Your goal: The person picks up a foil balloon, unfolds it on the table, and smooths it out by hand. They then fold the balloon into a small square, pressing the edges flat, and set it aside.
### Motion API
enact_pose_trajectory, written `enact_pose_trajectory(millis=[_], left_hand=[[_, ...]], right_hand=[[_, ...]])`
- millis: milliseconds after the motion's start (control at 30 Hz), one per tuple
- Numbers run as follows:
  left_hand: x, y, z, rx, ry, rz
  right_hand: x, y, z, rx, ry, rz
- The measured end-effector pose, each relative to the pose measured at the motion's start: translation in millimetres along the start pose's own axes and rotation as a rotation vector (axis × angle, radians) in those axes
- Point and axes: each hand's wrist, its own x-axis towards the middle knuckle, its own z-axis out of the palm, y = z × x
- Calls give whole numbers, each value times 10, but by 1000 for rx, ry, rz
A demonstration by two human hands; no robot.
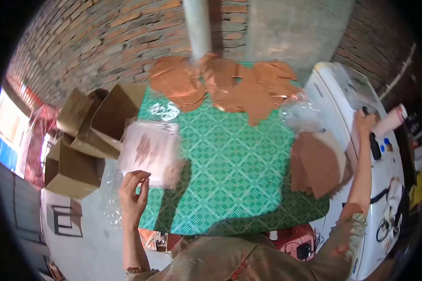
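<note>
My left hand [135,189] is at the table's left side, thumb and fingertips pinched at the near edge of a clear plastic bag [162,145]. This bag looks blurred and doubled, with brown print on it, and reaches past the table edge. My right hand [365,122] is stretched far to the right over a white appliance top [356,96]. Its fingers are curled around a small dark object [365,111] whose kind I cannot make out. A pale roll [393,119] lies beside that hand, and a black item [374,146] is just below it.
Copper-brown sheets [248,91] cover the back of the green patterned table [234,164]. White rings [164,111] and crumpled clear plastic [301,112] lie on it. A stack of brown pieces [316,164] sits at the right edge. Open cardboard boxes [75,171] stand left.
</note>
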Motion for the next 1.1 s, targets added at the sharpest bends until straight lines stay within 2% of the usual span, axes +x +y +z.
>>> enact_pose_trajectory(millis=[33,67,100,233,333,400,467,533,567,600,633,667,733,900,1033,1100], left_hand=[[-57,89,57,5,3,-3],[-112,136,121,-12,10,-2],[187,-159,-210,63,28,58],[47,-125,-73,28,13,8],[67,-134,-92,30,-3,7],[138,-87,-97,27,-25,3],[275,-75,-39,-5,-48,74],[452,-64,79,-47,-92,120],[564,-39,154,-61,-121,184],[681,0,237,-74,-150,245],[792,28,332,-87,-180,304],[900,25,458,-110,-202,326],[1097,-30,754,-153,-248,368],[1469,-207,1237,-187,-405,299],[1691,-379,1567,-198,-461,287],[1811,-421,1745,-174,-427,335]], right_hand=[[109,76,36,-168,122,-4],[232,168,47,-200,130,-4],[-185,-193,462,-156,125,73],[-167,-255,78,-335,297,-6],[-863,-1229,-764,-590,423,-216],[-1008,-1596,-855,-473,522,-428],[-1033,-1998,-800,-63,449,-838],[-1525,-2681,-702,212,192,-944],[-1784,-3074,-756,128,-33,-1009],[-1940,-3244,-500,493,28,-1265],[-2181,-3379,-304,326,-105,-1291],[-2442,-3491,1,340,21,-1368],[-2781,-3827,326,294,-185,-1368],[-3270,-4161,1170,291,-160,-1230],[-3369,-4208,1159,246,-82,-1261],[-3359,-4256,1127,255,-118,-1246]])
